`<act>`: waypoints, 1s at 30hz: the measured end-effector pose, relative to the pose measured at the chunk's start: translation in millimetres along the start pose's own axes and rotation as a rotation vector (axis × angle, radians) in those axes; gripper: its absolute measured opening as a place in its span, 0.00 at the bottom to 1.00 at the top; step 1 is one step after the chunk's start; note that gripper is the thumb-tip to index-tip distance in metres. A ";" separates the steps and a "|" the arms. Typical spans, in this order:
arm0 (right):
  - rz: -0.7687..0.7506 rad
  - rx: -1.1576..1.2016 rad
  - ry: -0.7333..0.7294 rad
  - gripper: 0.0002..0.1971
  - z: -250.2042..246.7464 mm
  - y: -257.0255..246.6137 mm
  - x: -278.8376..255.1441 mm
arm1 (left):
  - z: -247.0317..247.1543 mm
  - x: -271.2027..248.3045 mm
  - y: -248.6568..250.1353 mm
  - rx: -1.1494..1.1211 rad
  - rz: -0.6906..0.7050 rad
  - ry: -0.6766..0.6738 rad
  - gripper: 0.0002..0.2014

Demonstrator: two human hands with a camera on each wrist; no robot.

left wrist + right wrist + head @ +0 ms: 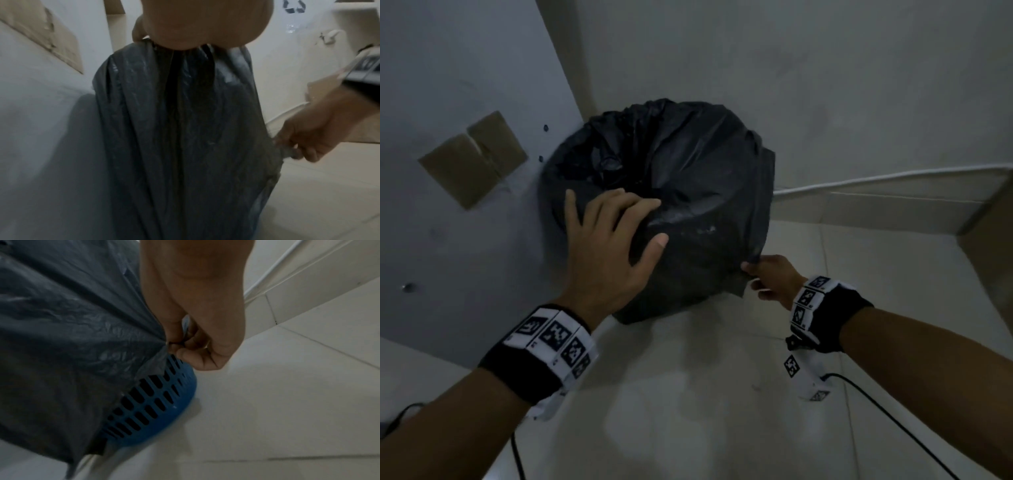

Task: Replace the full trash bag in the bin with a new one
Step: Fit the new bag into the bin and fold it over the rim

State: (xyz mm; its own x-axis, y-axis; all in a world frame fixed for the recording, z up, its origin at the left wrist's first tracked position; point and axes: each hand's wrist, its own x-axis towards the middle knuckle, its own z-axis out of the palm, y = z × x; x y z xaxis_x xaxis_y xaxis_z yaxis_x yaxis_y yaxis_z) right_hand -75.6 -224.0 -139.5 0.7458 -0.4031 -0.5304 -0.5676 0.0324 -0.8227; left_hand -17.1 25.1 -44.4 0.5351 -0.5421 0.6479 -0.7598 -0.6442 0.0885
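Note:
A black trash bag (688,178) is draped over a bin standing in a wall corner, its mouth open at the top. Only the right wrist view shows the bin (156,402): blue, slotted, uncovered near the floor. My left hand (650,222) rests on the bag's near top edge, fingers spread and fairly straight, thumb on the side. In the left wrist view the palm (205,24) sits over the rim. My right hand (751,274) pinches the bag's hanging lower hem (162,350) at the right side, also seen as the right hand (292,151) beside the bag (174,129).
The bin stands close to a grey wall on the left with cardboard patches (472,157). A white cable (893,178) runs along the back wall's base. A cardboard box (989,233) stands at the right. Black cords (893,418) trail over the pale tiled floor.

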 end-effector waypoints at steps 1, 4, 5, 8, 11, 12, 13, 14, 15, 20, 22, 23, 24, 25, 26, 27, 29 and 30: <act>0.016 -0.060 0.003 0.06 -0.3 4.6 6.2 | 1.3 0.2 0.5 -0.006 0.013 -0.002 0.21; 0.040 -0.159 -0.025 0.09 7.6 14.0 20.9 | 4.3 -1.5 0.7 -0.002 0.060 0.015 0.23; 0.052 -0.181 -0.029 0.09 12.7 16.5 24.8 | 5.1 -1.7 0.3 0.005 0.077 0.022 0.23; 0.074 -0.250 -0.027 0.10 31.8 22.4 35.8 | 9.0 -2.1 -1.7 0.050 0.098 0.034 0.24; 0.067 -0.348 0.004 0.10 49.6 27.5 47.2 | 11.3 -5.0 -6.1 0.106 0.071 0.027 0.25; 0.071 -0.368 0.025 0.11 53.0 30.7 50.3 | 11.0 -6.4 -7.8 0.115 0.059 0.018 0.25; 0.077 -0.389 0.040 0.12 56.4 33.3 51.8 | 10.5 -8.1 -8.8 0.121 0.050 0.005 0.25; 0.080 -0.426 0.040 0.11 58.4 36.5 54.0 | 9.8 -9.9 -9.4 0.127 0.045 -0.008 0.25; 0.081 -0.461 0.039 0.11 59.9 37.8 55.7 | 9.3 -11.2 -9.5 0.135 0.042 -0.021 0.25; 0.060 -0.383 0.040 0.12 58.1 42.4 67.2 | 7.6 -12.4 -9.7 0.143 0.001 -0.085 0.27; 0.004 -0.342 -0.012 0.15 54.1 42.4 68.0 | 7.7 -11.6 -8.2 0.131 -0.015 -0.092 0.26; 0.014 -0.383 -0.035 0.16 51.4 40.5 65.3 | 7.8 -10.9 -6.7 0.120 -0.023 -0.087 0.26; 0.056 -0.463 -0.050 0.17 48.1 41.3 62.8 | 8.3 -10.8 -5.7 0.107 -0.037 -0.086 0.26; 0.082 -0.558 -0.056 0.17 46.1 41.4 61.4 | 8.5 -9.8 -4.6 0.095 -0.052 -0.085 0.26; 0.090 -0.644 -0.045 0.18 43.4 41.5 58.8 | 8.6 -8.8 -3.7 0.080 -0.065 -0.086 0.26; 0.070 -0.702 -0.003 0.20 40.4 41.9 58.3 | 8.2 -7.7 -3.5 0.063 -0.077 -0.087 0.27; 0.007 -0.709 0.139 0.24 32.5 36.6 51.4 | 5.6 -5.3 -4.4 0.031 -0.092 -0.089 0.29; -0.058 -0.659 0.205 0.24 26.7 31.2 46.8 | 3.8 -4.4 -5.3 0.017 -0.096 -0.096 0.30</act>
State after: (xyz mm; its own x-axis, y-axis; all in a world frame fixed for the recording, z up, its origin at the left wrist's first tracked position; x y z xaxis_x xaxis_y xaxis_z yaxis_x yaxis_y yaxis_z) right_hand -49.1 -217.4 -195.4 0.7370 -0.5546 -0.3865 -0.6709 -0.5308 -0.5178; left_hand -14.0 28.8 -50.6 0.6388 -0.5259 0.5616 -0.6972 -0.7044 0.1333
